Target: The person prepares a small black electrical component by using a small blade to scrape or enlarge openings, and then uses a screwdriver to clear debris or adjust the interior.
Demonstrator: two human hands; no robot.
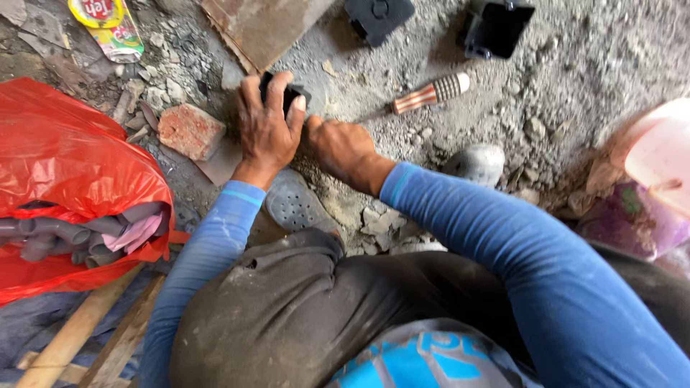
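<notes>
Down on the dusty concrete floor [575,65], the left hand [267,129] is draped over a small black box [287,93], fingers [251,93] spread across its top and far edge, thumb [297,115] hooked round its right side, so the box sits clamped under the hand with only its upper right corner peeking out. The right hand [343,147] is tucked in just beside it, knuckles up, fingers curled under and pressed to the ground at the box's lower right; what they pinch, if anything, cannot be told from here.

Just left of the left hand lies a broken red brick [190,131], close to the wrist. Beyond the box, a flat brown board [259,25] comes right down to it. To the right, a screwdriver with a striped orange and white handle [430,93] lies loose on the floor, near but apart from the right hand. Further back sit two more black boxes, one lid side up [379,16], one open [497,29]. On the left edge, a red plastic bag [65,165] spills grey pipe fittings [65,237]. A grey perforated shoe [298,205] rests below the left wrist, rubble all about
</notes>
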